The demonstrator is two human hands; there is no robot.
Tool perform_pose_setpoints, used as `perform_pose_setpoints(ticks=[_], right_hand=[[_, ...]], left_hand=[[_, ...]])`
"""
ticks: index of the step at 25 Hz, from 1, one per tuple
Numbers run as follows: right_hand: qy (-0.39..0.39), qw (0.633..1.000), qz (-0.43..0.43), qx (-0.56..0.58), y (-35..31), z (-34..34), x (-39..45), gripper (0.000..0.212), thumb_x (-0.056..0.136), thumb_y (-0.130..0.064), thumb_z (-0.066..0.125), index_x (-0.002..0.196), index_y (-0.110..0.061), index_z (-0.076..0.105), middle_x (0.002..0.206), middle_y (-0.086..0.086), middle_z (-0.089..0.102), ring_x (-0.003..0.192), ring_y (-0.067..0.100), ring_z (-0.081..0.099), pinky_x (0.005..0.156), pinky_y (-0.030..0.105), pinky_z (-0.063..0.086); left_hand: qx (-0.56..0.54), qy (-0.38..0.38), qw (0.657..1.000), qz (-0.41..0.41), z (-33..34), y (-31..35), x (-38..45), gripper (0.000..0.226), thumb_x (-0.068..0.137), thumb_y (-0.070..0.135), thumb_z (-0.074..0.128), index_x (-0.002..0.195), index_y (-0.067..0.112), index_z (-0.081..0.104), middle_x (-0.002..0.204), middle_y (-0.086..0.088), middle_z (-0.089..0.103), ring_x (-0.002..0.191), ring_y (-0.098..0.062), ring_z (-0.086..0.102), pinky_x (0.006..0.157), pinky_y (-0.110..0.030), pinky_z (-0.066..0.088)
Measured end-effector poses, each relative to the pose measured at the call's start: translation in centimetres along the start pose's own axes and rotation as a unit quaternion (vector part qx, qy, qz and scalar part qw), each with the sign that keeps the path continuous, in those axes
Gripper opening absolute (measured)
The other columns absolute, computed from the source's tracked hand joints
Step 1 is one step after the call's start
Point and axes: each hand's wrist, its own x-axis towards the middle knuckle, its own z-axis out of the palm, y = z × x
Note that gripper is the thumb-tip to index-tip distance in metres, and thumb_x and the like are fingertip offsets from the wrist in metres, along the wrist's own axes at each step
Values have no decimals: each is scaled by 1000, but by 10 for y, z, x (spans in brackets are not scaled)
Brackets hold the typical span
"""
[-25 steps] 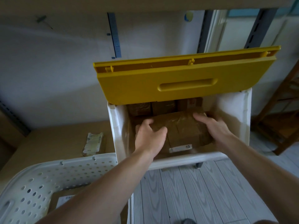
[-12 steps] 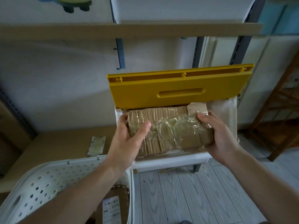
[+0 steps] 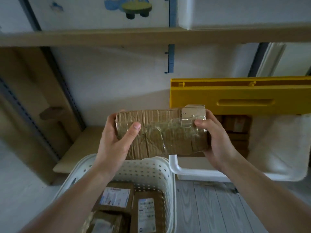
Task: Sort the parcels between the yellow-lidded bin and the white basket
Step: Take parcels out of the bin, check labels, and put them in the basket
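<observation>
At lower left, the white basket (image 3: 144, 172) stands on the floor with its perforated wall facing the camera; several labelled parcels (image 3: 116, 197) lie flat inside it, apparently stacked, though the bottom edge of the view is too blurred to count them. Above its far rim, the left hand (image 3: 114, 142) grips the left end of a taped cardboard parcel (image 3: 161, 132), thumb laid across the near face and fingers curled behind, so that end is clamped rather than merely propped. The parcel is held level in the air, long side across, over the gap between basket and bin and clear of both. A two-handed hold suits a parcel of this width and keeps it from tipping. At its other end the right hand (image 3: 217, 140) grips likewise, thumb on the near face by the heavily taped corner, fingers wrapped underneath to carry the weight. Further right, the bin (image 3: 193, 172) sits just beside the basket with its yellow lid (image 3: 235, 96) raised upright at the back, which leaves the opening free; brown parcels (image 3: 235, 126) remain inside. Judging by its position, the held parcel is in transit towards the basket.
</observation>
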Motion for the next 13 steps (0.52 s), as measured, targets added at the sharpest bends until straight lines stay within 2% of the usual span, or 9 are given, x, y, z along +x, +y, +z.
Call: perform_pose_setpoints(ticks=[4,7,9,13], right_hand=[[-64,998,0,9,17,43,13,55,82,-22,54,137,-20,53,123,11,69,105,26,71,74,39,59],[-89,996,23,18,34,67,21,58,82,-23,54,140,-26,52,131,11,65,118,31,65,88,49,58],[-101,994,36,27,44,81,29,58,82,-24,52,140,-28,52,130,10,67,119,32,65,94,57,56],[-95,990,74,72,54,101,41,56,83,-21,53,138,-27,55,127,10,69,114,33,66,87,56,58]], left_hand=[[-8,69,998,-3,-49,-6,-2,55,81,56,77,123,28,57,110,0,73,105,-23,72,93,-57,57],[-37,95,994,-25,-76,-15,-4,49,78,48,73,121,26,59,109,-1,74,105,-25,72,90,-52,59],[-34,102,994,-34,-89,-20,-3,48,76,47,72,119,28,60,109,-1,74,103,-25,73,90,-53,59],[-9,124,992,-28,-106,-21,6,52,75,49,73,121,28,59,107,4,75,101,-20,74,89,-51,60]])
